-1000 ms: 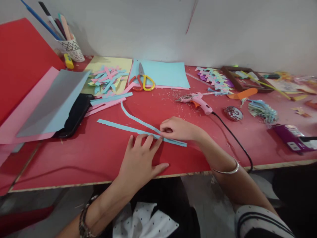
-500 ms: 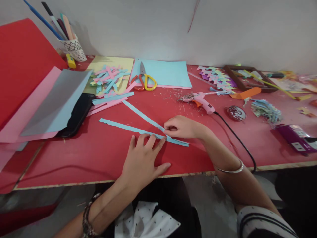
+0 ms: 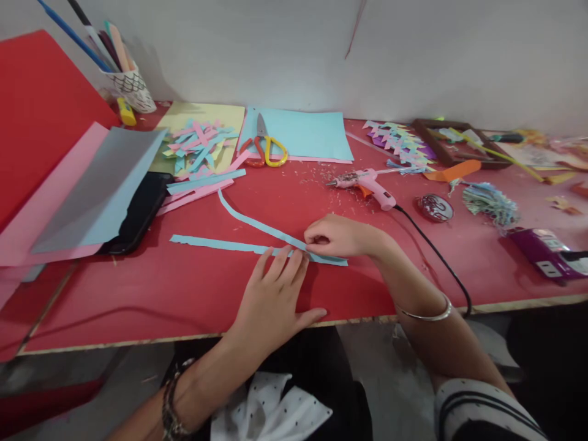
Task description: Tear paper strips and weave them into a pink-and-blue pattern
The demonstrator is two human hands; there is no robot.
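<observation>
Two light blue paper strips lie on the red tabletop, meeting at their right ends. Spread flat, the fingers of my left hand [image 3: 275,300] press on the lower paper strip [image 3: 215,243]. Thumb and forefinger of my right hand [image 3: 337,236] pinch the upper paper strip [image 3: 257,225] where it crosses over the lower one. That upper strip curves away to the far left, its tip near some pink and blue strips [image 3: 202,190]. My right fingertips partly hide where the two strips overlap.
A pink glue gun [image 3: 367,184] with a black cord lies right of centre. Scissors [image 3: 266,144] rest on blue paper [image 3: 316,131]. Cut strips [image 3: 199,144] are heaped on yellow paper. At left are coloured sheets [image 3: 101,190] over a black object; at right, a purple power strip [image 3: 546,254].
The upper strip has bent into a curve and the lower strip's left end has swung toward me. My left hand has slid slightly right; the right hand keeps its pinch.
</observation>
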